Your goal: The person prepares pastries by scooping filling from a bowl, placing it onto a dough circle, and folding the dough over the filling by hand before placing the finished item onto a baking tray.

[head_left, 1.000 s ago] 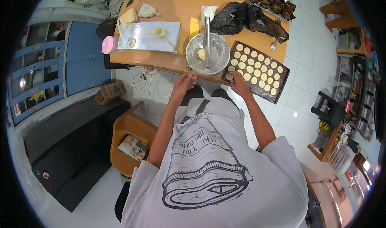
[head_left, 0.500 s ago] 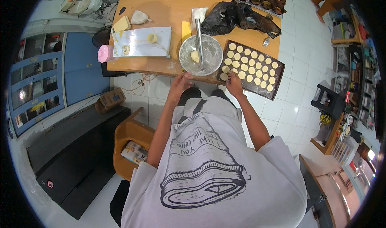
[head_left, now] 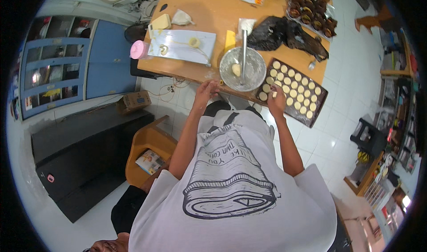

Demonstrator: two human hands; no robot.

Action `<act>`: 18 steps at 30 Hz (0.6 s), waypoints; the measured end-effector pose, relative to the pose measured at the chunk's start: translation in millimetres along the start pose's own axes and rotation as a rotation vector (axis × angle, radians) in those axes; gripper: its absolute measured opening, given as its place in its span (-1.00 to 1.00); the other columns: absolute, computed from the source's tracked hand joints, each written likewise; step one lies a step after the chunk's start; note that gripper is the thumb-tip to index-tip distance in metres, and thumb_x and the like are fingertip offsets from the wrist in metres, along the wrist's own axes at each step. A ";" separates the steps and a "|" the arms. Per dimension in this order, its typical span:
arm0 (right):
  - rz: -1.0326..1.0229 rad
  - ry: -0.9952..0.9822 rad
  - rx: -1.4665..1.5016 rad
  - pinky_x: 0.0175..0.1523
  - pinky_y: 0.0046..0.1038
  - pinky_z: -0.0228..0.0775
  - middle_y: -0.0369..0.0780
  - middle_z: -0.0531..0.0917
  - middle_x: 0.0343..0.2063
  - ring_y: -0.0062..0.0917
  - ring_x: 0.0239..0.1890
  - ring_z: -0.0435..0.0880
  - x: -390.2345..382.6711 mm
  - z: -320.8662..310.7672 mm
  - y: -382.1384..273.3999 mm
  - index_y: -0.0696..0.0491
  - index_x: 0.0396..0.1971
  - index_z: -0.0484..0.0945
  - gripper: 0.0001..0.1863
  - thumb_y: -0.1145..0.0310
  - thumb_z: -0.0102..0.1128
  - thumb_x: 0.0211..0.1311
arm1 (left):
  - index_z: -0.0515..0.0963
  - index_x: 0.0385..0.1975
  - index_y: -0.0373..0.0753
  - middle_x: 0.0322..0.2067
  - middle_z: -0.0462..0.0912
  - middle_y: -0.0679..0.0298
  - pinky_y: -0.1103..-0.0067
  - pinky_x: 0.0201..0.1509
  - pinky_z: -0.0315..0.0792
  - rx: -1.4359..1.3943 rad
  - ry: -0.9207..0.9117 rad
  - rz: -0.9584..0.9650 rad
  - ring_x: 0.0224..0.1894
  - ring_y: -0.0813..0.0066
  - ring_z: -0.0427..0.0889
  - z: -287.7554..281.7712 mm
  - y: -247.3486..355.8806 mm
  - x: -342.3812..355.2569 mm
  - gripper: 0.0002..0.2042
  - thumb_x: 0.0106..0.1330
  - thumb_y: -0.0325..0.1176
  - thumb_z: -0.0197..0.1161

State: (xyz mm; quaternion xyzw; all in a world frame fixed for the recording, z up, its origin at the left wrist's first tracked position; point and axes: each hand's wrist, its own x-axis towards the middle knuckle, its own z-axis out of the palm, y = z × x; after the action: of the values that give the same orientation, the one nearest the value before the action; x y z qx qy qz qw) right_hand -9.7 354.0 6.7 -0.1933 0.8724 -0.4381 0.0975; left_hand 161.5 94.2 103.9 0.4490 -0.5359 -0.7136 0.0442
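Observation:
My right hand [head_left: 276, 100] is over the near left part of a dark baking tray [head_left: 307, 121], its fingertips pinched around a small pale dough round [head_left: 274, 94]. Several similar flat rounds [head_left: 293, 85] lie in rows on that tray. Just left of it a floured metal bowl [head_left: 257, 74] holds a lump of dough [head_left: 236, 70], and a long silver rod-like tool [head_left: 243, 58] leans across the bowl. By the table's front edge, left of the bowl, my left hand [head_left: 206, 93] hovers with loosely bent fingers apart and nothing visible in them.
A white board [head_left: 178, 43] with smeared yellow dough lies left, beside a pink-lidded container [head_left: 138, 50]. Behind the bowl are a crumpled black plastic bag [head_left: 269, 32] and a tray of dark paper-cupped cakes [head_left: 307, 12]. Another person in a black sleeve [head_left: 126, 207] is at my lower left, near an orange chair [head_left: 147, 141].
The whole view has shifted, so the table sits further right. My right hand remains at the tray's near left part. Another person has come into sight at lower left.

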 end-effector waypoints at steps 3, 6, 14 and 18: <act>-0.051 0.108 0.118 0.10 -0.21 0.44 -0.04 0.66 -0.12 -0.15 -0.04 0.64 15.8 -5.4 -38.2 0.19 -0.01 0.54 -0.71 0.47 0.12 0.30 | 0.57 0.08 -0.23 -0.23 0.64 0.36 0.66 -0.12 0.49 -0.074 0.040 0.061 -0.20 0.63 0.59 -21.8 11.0 16.6 -0.66 0.53 -0.13 0.13; -0.136 0.150 0.194 0.09 -0.25 0.44 -0.07 0.66 -0.14 -0.22 -0.07 0.64 34.4 -8.2 -109.9 0.17 -0.06 0.56 -0.78 0.51 0.11 0.33 | 0.58 0.06 -0.21 -0.25 0.61 0.37 0.65 -0.15 0.48 -0.124 0.026 0.117 -0.24 0.65 0.57 -50.9 14.3 43.1 -0.70 0.52 -0.16 0.14; -0.332 0.096 0.198 0.03 -0.35 0.46 -0.10 0.67 -0.16 -0.29 -0.11 0.67 71.9 104.1 -224.8 0.14 -0.09 0.58 -0.80 0.55 0.15 0.31 | 0.55 0.09 -0.21 -0.10 0.59 0.23 0.50 -0.06 0.50 0.138 0.172 0.686 -0.15 0.47 0.57 -157.2 59.5 120.4 -0.67 0.36 -0.34 0.33; -0.151 -0.040 0.291 -0.02 -0.39 0.50 -0.12 0.68 -0.16 -0.36 -0.11 0.68 69.2 175.1 -277.2 0.15 -0.04 0.57 -0.78 0.53 0.14 0.34 | 0.42 0.28 -0.17 0.22 0.37 0.02 0.23 0.31 0.33 0.762 0.310 0.838 0.23 -0.01 0.39 -226.2 107.4 145.3 -0.35 0.11 -0.40 0.46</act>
State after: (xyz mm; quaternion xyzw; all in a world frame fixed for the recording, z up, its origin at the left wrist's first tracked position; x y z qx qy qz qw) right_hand 56.8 47.5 124.4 -0.2510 0.7805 -0.5622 0.1086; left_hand 186.2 -194.2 98.9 0.2820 -0.8737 -0.3186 0.2360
